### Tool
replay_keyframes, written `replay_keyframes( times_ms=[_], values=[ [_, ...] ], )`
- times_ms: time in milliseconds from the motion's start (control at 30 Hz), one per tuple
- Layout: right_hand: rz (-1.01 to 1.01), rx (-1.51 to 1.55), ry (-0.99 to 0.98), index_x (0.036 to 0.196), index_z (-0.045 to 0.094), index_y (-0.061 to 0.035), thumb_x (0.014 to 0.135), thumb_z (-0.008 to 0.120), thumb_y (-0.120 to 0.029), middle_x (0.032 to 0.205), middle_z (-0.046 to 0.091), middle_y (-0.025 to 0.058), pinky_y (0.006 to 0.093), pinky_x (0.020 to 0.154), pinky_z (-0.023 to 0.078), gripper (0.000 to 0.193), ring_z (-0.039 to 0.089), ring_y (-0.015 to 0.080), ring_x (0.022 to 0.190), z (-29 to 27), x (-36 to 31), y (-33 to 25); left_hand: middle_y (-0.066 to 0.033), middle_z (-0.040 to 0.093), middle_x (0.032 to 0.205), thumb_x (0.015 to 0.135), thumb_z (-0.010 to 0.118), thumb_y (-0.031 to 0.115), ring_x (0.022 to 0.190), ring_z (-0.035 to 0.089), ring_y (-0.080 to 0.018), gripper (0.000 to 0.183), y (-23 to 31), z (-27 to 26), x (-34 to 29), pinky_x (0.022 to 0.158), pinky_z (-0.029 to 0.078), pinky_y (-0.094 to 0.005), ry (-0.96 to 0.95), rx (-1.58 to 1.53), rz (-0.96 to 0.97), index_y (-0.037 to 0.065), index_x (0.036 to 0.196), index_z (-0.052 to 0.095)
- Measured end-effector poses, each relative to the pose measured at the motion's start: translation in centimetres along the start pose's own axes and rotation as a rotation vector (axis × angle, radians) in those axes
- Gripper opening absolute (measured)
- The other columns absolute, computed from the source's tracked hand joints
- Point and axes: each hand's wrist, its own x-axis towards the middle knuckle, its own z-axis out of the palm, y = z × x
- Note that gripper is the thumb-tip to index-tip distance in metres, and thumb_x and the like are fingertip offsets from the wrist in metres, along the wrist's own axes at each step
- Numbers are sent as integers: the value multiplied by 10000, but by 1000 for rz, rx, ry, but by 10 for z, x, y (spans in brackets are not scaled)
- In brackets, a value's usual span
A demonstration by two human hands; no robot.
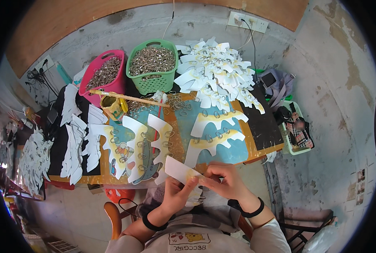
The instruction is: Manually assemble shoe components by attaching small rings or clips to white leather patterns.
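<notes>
Close to my body, in front of the table edge, I hold a white scalloped piece (178,169) with yellowish glue on it. My left hand (180,195) pinches its lower edge with thumb and fingers. My right hand (222,180) is closed on the same piece from the other side, and its fingertips meet my left thumb. Metal rings show just below my fingers. On the blue mat (228,152) lie similar glued pieces with rings along them: two at right, with the nearer piece (213,141) beside my right hand, and several at left, including a glued piece (160,141).
Behind stand a pink basket (121,80) and a green basket (156,85), both full of metal rings. A glue pot (113,109) has a wooden stick (139,100) across it. White pieces (217,69) are heaped at back right; more stacked pieces (73,147) lie left. A pale basket (296,145) stands right.
</notes>
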Motion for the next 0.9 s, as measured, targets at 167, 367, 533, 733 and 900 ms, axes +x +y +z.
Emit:
replay_keyframes(
  times_ms=[167,367,533,733,900],
  values=[
    [-11,327,-58,746,551,-8,976,617,-170,703,504,7,245,535,321,289,423,76,597,12,1,13,-6,684,913,983,621,120,793,585,-43,151,-6,-4,-4,664,462,-215,-76,-70,-1,-12,1025,682],
    [274,1132,69,782,583,-32,1018,547,-279,727,524,10,265,559,359,344,455,106,621,21,3,73,-50,688,914,995,580,161,769,643,-117,167,-19,2,6,664,497,-254,125,-308,-144,12,1013,655],
    [-84,504,148,927,655,1,983,588,-256,854,565,24,254,606,387,272,486,96,690,32,-4,70,-31,669,926,1008,571,161,786,622,-88,171,-22,0,13,672,491,-247,206,-243,-85,7,1026,643],
    [106,467,77,1026,650,-4,944,658,-80,855,565,-39,178,582,353,113,480,5,698,39,-9,46,-20,649,947,1019,562,180,813,602,-77,186,-30,5,12,696,478,-243,208,-152,-8,8,1047,628],
    [149,668,66,1120,632,-18,958,645,-88,868,587,-62,166,596,372,178,482,0,691,45,-16,49,-28,658,998,1023,550,181,872,603,-86,215,-37,-2,5,749,484,-260,116,-302,-106,3,1120,622]
  ],
)
